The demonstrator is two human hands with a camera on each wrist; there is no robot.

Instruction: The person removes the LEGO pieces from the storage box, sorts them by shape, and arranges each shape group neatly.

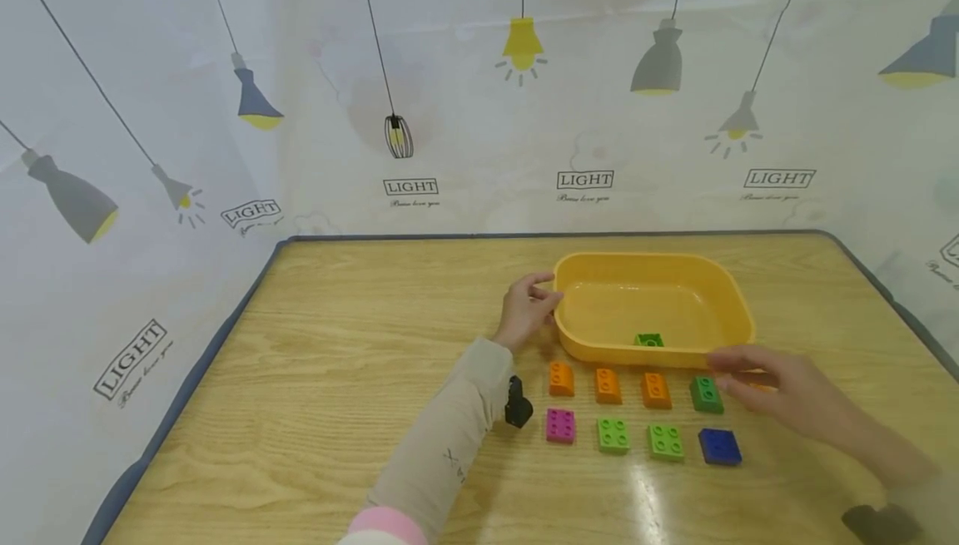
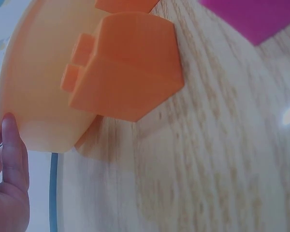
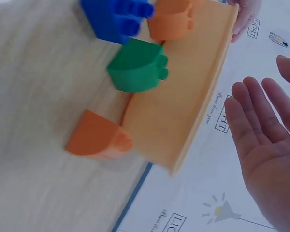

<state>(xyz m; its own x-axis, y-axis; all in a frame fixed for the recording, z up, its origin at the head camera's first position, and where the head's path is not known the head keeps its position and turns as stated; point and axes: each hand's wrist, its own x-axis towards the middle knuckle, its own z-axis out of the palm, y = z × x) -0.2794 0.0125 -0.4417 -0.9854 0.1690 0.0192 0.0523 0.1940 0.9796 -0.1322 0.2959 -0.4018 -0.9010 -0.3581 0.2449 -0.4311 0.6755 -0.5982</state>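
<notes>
My left hand (image 1: 527, 309) pinches the left rim of a yellow plastic basin (image 1: 652, 354), one finger lying along its outer wall in the left wrist view. Beside the basin's front right corner is my right hand (image 1: 779, 383); the right wrist view shows its fingers straight and its palm bare. Just in front of the basin, a row of toy building blocks holds several orange curved ones, such as this orange block (image 2: 130, 67), and a green block (image 3: 137, 65). The rightmost orange block (image 3: 96, 137) is mostly hidden by my right hand in the head view.
A nearer row has a magenta block (image 1: 560, 426), two light green blocks (image 1: 613, 435) and a blue block (image 1: 720, 447). One green block (image 1: 648, 340) lies inside the basin. Behind the wooden table (image 1: 360, 320) hangs a lamp-printed sheet (image 1: 479, 154).
</notes>
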